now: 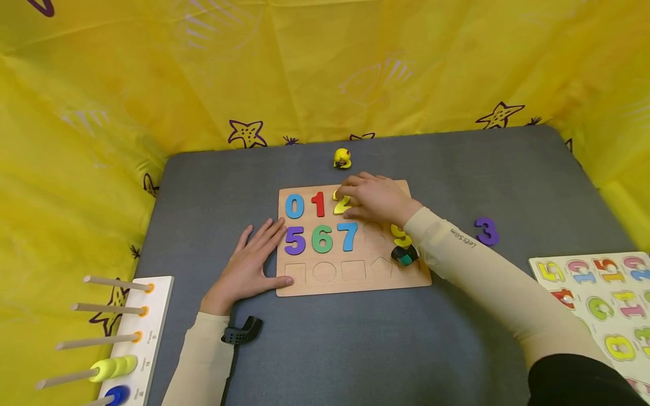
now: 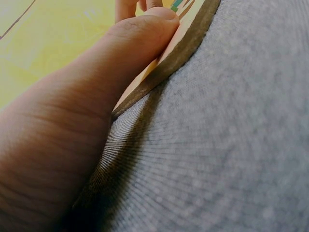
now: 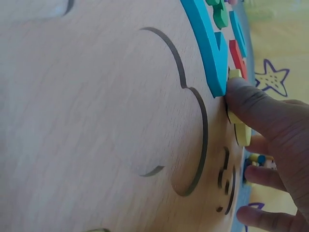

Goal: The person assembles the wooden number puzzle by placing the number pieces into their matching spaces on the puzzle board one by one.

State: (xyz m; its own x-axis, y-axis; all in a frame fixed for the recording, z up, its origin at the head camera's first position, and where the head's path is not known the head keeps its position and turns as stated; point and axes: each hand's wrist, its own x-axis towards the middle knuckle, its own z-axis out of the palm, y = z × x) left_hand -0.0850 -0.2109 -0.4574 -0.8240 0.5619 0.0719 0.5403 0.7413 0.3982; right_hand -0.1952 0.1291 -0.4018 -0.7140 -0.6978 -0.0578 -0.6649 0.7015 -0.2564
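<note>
A wooden number board [image 1: 330, 286] lies on the grey table. My left hand [image 1: 254, 265] rests spread at its left edge, the thumb on the lower left corner. My right hand [image 1: 378, 197] pinches a yellow number 2 [image 1: 342, 205] in the top row between thumb and fingers; the right wrist view shows the thumb against this yellow piece [image 3: 243, 133]. Beside it are a blue 0 [image 1: 294, 206] and a red 1 [image 1: 318, 204]. Below sit a purple 5 [image 1: 295, 241], a green 6 [image 1: 322, 239] and a blue 7 [image 1: 347, 236]. The right wrist partly hides another yellow number [image 1: 401, 237].
A purple 3 [image 1: 487, 231] lies on the table to the right of the board. Behind the board stands a small yellow toy [image 1: 342, 158]. A peg stand [image 1: 161, 316] is at the left, and a second number board [image 1: 584, 316] at the right edge.
</note>
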